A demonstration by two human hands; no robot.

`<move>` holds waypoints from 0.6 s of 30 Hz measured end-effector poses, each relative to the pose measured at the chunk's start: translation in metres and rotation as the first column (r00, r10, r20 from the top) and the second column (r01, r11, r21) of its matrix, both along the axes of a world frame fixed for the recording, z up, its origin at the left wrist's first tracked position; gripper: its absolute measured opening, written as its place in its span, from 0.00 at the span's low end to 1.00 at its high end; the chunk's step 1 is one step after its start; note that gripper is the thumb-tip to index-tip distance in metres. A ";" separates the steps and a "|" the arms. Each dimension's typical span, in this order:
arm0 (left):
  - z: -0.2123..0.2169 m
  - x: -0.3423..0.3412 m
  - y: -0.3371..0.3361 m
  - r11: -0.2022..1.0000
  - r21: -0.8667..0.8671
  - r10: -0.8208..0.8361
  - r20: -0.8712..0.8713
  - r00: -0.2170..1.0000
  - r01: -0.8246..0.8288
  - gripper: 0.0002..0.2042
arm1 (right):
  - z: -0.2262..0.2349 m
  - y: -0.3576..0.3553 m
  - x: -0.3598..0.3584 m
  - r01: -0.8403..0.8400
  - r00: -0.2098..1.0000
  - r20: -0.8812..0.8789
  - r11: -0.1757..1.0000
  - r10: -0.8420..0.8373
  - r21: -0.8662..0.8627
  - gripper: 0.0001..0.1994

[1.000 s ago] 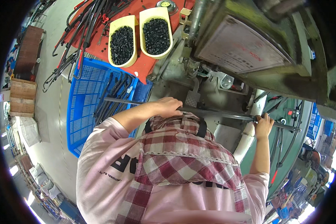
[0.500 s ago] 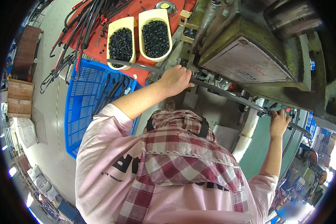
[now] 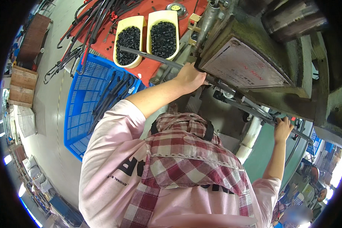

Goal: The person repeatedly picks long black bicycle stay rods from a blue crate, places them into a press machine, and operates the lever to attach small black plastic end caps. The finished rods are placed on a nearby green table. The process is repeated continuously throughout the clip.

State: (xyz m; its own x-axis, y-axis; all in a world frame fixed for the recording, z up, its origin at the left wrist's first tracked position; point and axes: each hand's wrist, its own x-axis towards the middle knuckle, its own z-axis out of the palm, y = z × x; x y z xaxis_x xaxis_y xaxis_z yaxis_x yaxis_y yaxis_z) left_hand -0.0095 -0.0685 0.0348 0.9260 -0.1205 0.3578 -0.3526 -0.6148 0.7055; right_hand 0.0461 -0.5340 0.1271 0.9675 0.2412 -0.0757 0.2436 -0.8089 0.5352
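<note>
One long metal bar (image 3: 155,58) is clamped in the curled fingers of the left hand (image 3: 193,78) and right hand (image 3: 283,129). Left of the left fingers, its end overlaps a yellow tub (image 3: 134,22) of small black parts (image 3: 127,37); a low swing could spill them. Just beyond those fingers, the machine (image 3: 250,29) may block the bar. Leftward sits a blue basket (image 3: 81,103).

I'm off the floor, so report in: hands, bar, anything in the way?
Left hand and right hand gripping bar, spread apart. Bar slanted, its left end crossing left yellow bin in view; contact unclear. Machine close by.
</note>
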 end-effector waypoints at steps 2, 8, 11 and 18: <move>0.000 0.002 -0.002 0.977 0.204 0.037 0.132 0.991 -0.063 0.15 | -0.009 -0.003 0.004 -0.008 1.000 -0.002 1.000 0.008 0.002 0.13; -0.017 0.004 0.002 0.954 0.300 0.006 0.033 0.999 -0.016 0.22 | -0.078 -0.002 0.008 -0.037 0.999 0.030 0.999 0.037 -0.005 0.23; -0.014 0.005 0.004 0.954 0.299 -0.018 0.001 1.000 0.017 0.24 | -0.086 0.041 -0.004 -0.005 0.998 -0.057 0.966 0.020 0.259 0.27; -0.019 0.064 0.091 0.945 0.149 -0.187 -0.482 0.856 0.291 0.24 | -0.101 0.067 -0.009 -0.010 1.000 0.031 0.910 -0.003 0.414 0.18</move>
State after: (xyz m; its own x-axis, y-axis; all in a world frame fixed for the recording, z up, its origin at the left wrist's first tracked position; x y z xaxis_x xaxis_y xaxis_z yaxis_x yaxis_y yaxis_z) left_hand 0.0550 0.0229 0.0160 0.9106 -0.3829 -0.1555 -0.1787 -0.7041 0.6873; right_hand 0.0373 -0.4674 0.0263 0.9668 0.2479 0.0613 0.2356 -0.9586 0.1602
